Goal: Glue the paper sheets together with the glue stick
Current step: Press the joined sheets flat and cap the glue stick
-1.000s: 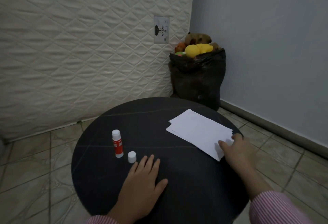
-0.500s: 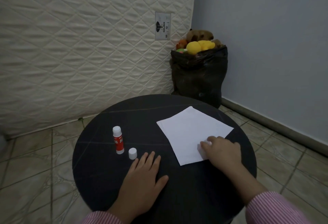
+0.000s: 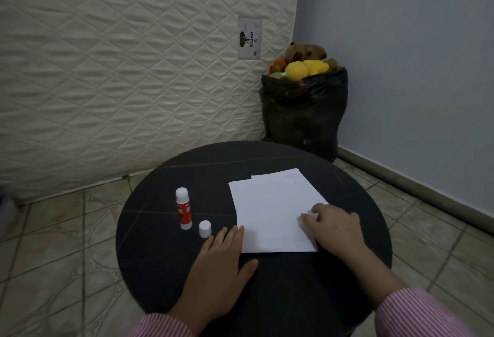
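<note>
Two sheets (image 3: 272, 211) lying stacked on surface (image 3: 267, 278), right hand (image 3: 334, 227) pressing them with curled fingers, left hand (image 3: 222, 259) resting flat. Glue (image 3: 183, 211) standing uncapped, cap (image 3: 205, 228) beside. Gluing not yet starting.

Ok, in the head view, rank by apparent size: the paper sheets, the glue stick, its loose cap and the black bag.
Largest to smallest as they appear:
1. black bag and paper sheets: look alike in area; the bag stands farther back, so unranked
2. glue stick
3. cap
</note>
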